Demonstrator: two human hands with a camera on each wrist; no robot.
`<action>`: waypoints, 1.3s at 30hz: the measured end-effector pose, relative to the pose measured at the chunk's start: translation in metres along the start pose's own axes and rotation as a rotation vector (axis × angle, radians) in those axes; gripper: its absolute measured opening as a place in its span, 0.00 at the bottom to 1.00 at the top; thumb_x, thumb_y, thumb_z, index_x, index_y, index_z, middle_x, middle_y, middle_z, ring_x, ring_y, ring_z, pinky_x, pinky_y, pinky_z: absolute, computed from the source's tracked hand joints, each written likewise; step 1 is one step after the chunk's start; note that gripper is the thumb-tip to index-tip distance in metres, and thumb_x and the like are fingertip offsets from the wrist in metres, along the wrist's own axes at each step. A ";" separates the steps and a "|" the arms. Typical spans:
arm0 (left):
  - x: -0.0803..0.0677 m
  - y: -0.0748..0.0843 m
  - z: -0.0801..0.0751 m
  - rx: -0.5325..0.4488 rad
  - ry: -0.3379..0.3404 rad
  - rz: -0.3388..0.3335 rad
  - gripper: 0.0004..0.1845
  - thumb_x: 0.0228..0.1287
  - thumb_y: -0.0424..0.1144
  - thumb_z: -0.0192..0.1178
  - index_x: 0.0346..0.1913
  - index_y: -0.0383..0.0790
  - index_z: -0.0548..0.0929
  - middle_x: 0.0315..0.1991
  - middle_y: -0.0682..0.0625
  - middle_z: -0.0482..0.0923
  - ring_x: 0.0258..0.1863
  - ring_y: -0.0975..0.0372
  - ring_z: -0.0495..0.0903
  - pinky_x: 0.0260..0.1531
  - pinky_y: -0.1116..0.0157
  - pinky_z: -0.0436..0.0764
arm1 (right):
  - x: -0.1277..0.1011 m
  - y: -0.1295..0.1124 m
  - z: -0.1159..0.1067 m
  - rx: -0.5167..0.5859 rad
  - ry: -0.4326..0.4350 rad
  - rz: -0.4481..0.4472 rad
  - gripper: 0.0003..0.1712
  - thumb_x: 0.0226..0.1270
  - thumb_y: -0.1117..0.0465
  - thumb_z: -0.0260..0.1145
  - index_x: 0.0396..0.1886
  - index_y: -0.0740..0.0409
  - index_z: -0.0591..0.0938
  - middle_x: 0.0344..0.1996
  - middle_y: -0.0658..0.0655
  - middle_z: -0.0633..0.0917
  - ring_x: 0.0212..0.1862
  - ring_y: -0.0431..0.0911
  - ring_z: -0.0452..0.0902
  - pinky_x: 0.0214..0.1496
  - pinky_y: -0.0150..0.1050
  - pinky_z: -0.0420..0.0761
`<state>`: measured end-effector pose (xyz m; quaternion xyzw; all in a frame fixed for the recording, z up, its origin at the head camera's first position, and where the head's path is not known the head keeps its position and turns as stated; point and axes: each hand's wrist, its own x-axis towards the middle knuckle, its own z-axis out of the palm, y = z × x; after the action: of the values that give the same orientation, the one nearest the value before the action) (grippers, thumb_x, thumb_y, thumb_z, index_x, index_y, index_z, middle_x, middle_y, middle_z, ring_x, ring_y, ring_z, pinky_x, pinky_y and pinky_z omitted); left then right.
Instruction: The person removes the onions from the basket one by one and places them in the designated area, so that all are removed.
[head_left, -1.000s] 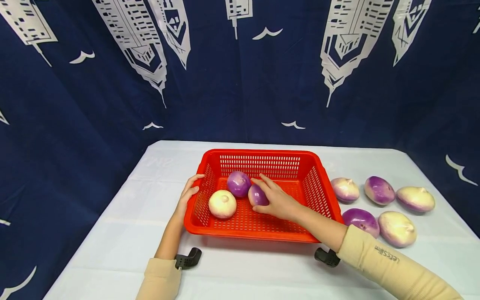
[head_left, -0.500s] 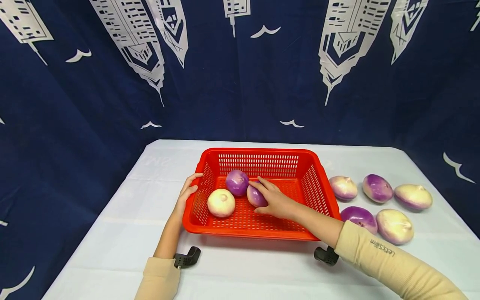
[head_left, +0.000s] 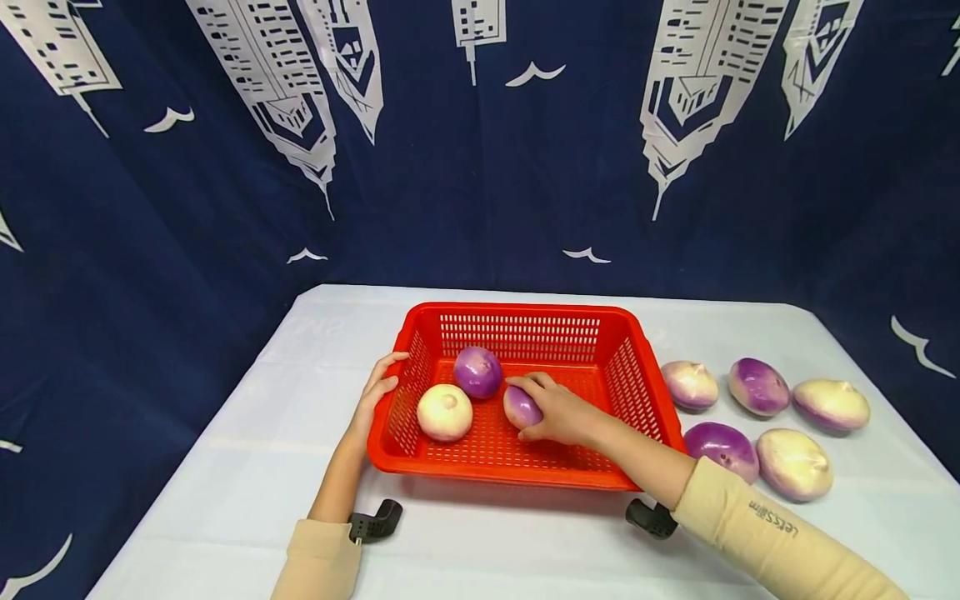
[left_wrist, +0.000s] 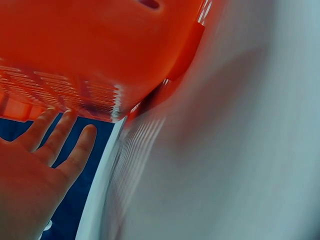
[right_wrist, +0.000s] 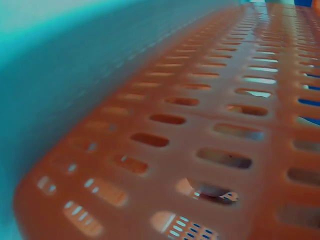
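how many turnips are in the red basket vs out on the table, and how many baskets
Turnips in the red basket: 3, at, and under the right hand
Turnips on the table: 5, at
Baskets: 1
Total: 9 things, 8 of them turnips

on the pale surface [head_left: 247, 467], to the right of the basket, lie five turnips in two rows — a cream one [head_left: 691, 384], a purple-topped one [head_left: 759, 387] and a cream one [head_left: 831, 404] at the back, then a purple one [head_left: 722, 446] just beside a cream one [head_left: 794, 463] in front. behind it all hangs a dark blue curtain [head_left: 135, 217] printed with white towers and small birds — it wraps round both sides of the surface.
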<state>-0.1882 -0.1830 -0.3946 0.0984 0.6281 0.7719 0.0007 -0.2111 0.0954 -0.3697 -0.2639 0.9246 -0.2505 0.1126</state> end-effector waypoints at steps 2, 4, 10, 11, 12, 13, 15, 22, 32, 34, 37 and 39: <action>-0.001 0.000 0.000 0.004 0.005 0.010 0.19 0.62 0.32 0.33 0.55 0.48 0.65 0.53 0.50 0.63 0.49 0.62 0.67 0.47 0.69 0.70 | -0.002 -0.002 -0.001 0.002 0.017 -0.023 0.41 0.48 0.58 0.71 0.64 0.52 0.64 0.57 0.61 0.67 0.55 0.59 0.67 0.50 0.52 0.75; -0.001 0.000 0.001 0.006 0.002 0.013 0.20 0.62 0.32 0.33 0.55 0.48 0.64 0.53 0.50 0.63 0.49 0.62 0.67 0.47 0.69 0.70 | -0.003 -0.003 -0.003 -0.006 0.046 -0.049 0.42 0.48 0.59 0.71 0.64 0.51 0.64 0.58 0.61 0.66 0.56 0.61 0.66 0.49 0.53 0.75; -0.001 0.001 0.001 0.010 -0.008 0.005 0.20 0.62 0.32 0.32 0.56 0.48 0.63 0.54 0.49 0.62 0.50 0.62 0.66 0.48 0.69 0.70 | -0.006 -0.007 -0.008 -0.082 0.131 -0.097 0.43 0.46 0.58 0.72 0.64 0.48 0.64 0.61 0.62 0.64 0.60 0.62 0.62 0.47 0.57 0.75; -0.001 0.001 0.000 0.009 -0.007 0.001 0.20 0.62 0.32 0.32 0.56 0.48 0.63 0.54 0.49 0.62 0.50 0.62 0.67 0.48 0.69 0.70 | -0.007 -0.007 -0.009 -0.104 0.139 -0.100 0.43 0.46 0.57 0.72 0.64 0.47 0.64 0.62 0.62 0.64 0.61 0.62 0.62 0.46 0.58 0.75; -0.001 0.001 0.000 0.007 -0.005 0.001 0.20 0.62 0.31 0.32 0.56 0.47 0.63 0.54 0.49 0.62 0.50 0.62 0.67 0.47 0.69 0.70 | -0.007 -0.008 -0.010 -0.128 0.143 -0.095 0.44 0.46 0.56 0.72 0.65 0.45 0.63 0.62 0.60 0.64 0.61 0.61 0.62 0.45 0.58 0.76; -0.001 0.001 0.000 0.006 -0.006 0.002 0.20 0.62 0.32 0.32 0.56 0.47 0.63 0.54 0.49 0.62 0.50 0.62 0.67 0.47 0.69 0.70 | -0.007 -0.009 -0.011 -0.156 0.152 -0.093 0.43 0.47 0.56 0.72 0.64 0.45 0.63 0.62 0.60 0.64 0.61 0.60 0.62 0.44 0.59 0.76; -0.001 0.000 -0.001 0.003 -0.006 0.005 0.20 0.62 0.32 0.33 0.56 0.46 0.63 0.54 0.50 0.62 0.50 0.62 0.67 0.47 0.69 0.70 | -0.009 -0.012 -0.013 -0.202 0.169 -0.091 0.43 0.46 0.54 0.72 0.64 0.43 0.64 0.62 0.59 0.65 0.61 0.60 0.63 0.42 0.60 0.76; -0.001 0.001 0.000 0.007 -0.007 -0.007 0.20 0.63 0.32 0.32 0.57 0.45 0.62 0.55 0.48 0.61 0.49 0.63 0.67 0.46 0.70 0.71 | -0.019 -0.019 -0.024 -0.298 0.269 -0.100 0.42 0.45 0.52 0.73 0.62 0.40 0.66 0.63 0.57 0.65 0.60 0.56 0.65 0.39 0.57 0.78; 0.000 0.003 0.002 -0.005 -0.016 -0.002 0.20 0.62 0.32 0.32 0.56 0.48 0.63 0.55 0.49 0.61 0.50 0.62 0.67 0.47 0.69 0.70 | -0.045 -0.017 -0.027 -0.417 0.369 -0.142 0.41 0.43 0.52 0.73 0.61 0.40 0.68 0.64 0.56 0.66 0.61 0.56 0.66 0.25 0.42 0.80; 0.000 0.003 0.001 -0.011 -0.015 0.004 0.20 0.62 0.31 0.32 0.54 0.50 0.64 0.54 0.49 0.62 0.49 0.63 0.67 0.47 0.69 0.70 | -0.051 -0.016 -0.028 -0.424 0.380 -0.143 0.41 0.43 0.52 0.74 0.61 0.40 0.68 0.64 0.55 0.65 0.62 0.57 0.65 0.24 0.42 0.79; 0.000 0.002 0.002 -0.016 -0.011 0.009 0.20 0.62 0.31 0.32 0.53 0.52 0.66 0.54 0.50 0.63 0.49 0.63 0.67 0.46 0.70 0.71 | -0.060 -0.014 -0.030 -0.419 0.394 -0.144 0.42 0.43 0.53 0.74 0.61 0.40 0.67 0.65 0.55 0.63 0.63 0.58 0.63 0.27 0.46 0.80; 0.000 0.002 0.002 -0.017 -0.011 0.006 0.20 0.62 0.31 0.32 0.53 0.52 0.65 0.54 0.50 0.62 0.49 0.63 0.67 0.46 0.70 0.71 | -0.065 -0.012 -0.031 -0.416 0.412 -0.142 0.42 0.43 0.53 0.74 0.61 0.40 0.67 0.66 0.55 0.63 0.63 0.58 0.62 0.28 0.48 0.80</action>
<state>-0.1877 -0.1812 -0.3922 0.1045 0.6213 0.7766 0.0025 -0.1618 0.1345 -0.3324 -0.2887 0.9387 -0.1111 -0.1519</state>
